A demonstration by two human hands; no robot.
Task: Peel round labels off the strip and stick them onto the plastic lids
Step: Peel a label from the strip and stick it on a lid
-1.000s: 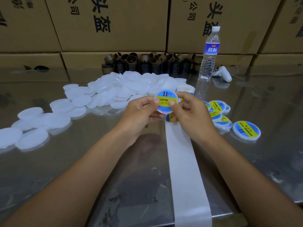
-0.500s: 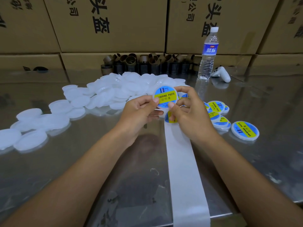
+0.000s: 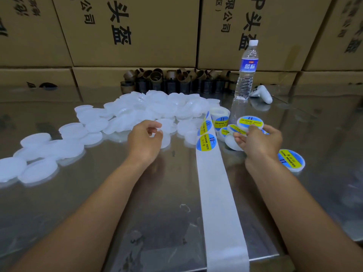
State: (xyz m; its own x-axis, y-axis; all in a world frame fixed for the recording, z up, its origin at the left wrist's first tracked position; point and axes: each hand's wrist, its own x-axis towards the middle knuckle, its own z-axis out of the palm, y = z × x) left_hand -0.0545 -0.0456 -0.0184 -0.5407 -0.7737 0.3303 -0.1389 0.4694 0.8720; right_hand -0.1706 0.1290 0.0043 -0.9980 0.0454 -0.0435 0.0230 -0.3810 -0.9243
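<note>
Over plain lids [image 3: 157, 107], left hand [image 3: 145, 138] curls, fingertips hidden, grip unclear; right hand [image 3: 259, 142] pinches labelled lid [image 3: 249, 122], hiding others beneath; label strip [image 3: 216, 193] cut off below.

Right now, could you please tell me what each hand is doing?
Left hand: fingers curled over the blank lids; whether it grips one cannot be told.
Right hand: holding a labelled lid.

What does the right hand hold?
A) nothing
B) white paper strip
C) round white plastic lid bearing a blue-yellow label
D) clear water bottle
C: the right hand grips the round white plastic lid with a blue-yellow label, thumb on its face.
</note>
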